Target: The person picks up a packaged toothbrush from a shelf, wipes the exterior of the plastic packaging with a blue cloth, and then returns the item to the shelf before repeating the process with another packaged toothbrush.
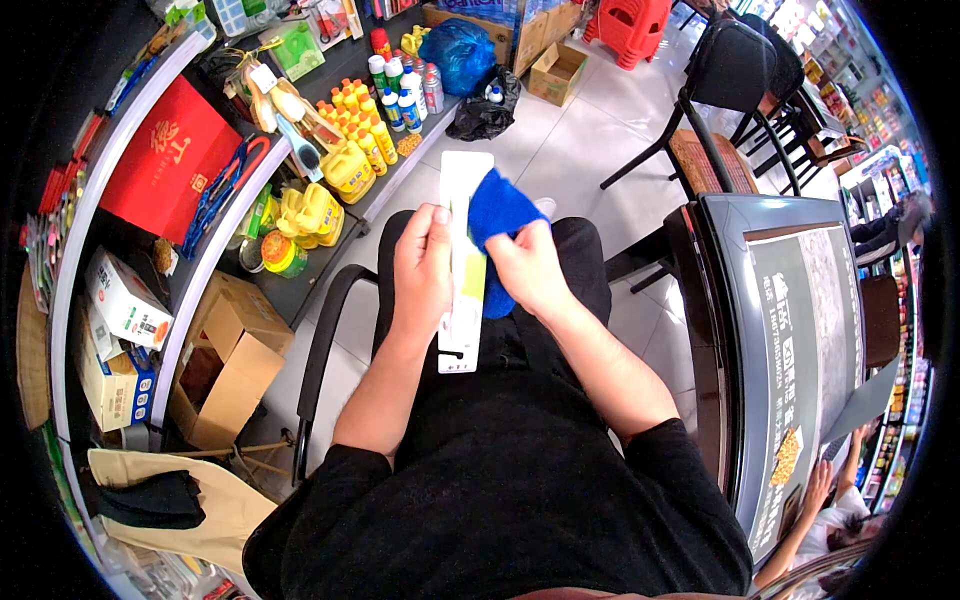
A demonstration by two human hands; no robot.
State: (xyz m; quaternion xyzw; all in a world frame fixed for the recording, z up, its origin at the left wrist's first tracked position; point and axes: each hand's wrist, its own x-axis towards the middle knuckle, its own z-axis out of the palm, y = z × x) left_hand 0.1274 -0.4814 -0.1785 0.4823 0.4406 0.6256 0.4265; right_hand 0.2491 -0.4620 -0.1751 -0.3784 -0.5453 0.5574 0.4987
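Observation:
Over my lap, my left hand [424, 262] is closed on the left edge of a long, narrow white package [461, 335], thumb across its front. The package stands lengthwise away from me, with a yellow-green patch in its middle and a small black mark or hook near its near end. My right hand [527, 265] is closed on a bunched blue cloth [503, 207], pressed against the package's right side. Part of the cloth hangs below that hand. What the package contains cannot be made out.
To the left are shelves with yellow bottles [348, 172], spray cans [432, 88], a red bag [180, 155] and an open cardboard box [230, 375]. A glass-topped counter [720, 330] stands close on my right, with a black chair [725, 75] beyond. Another person's hand [818, 490] is at lower right.

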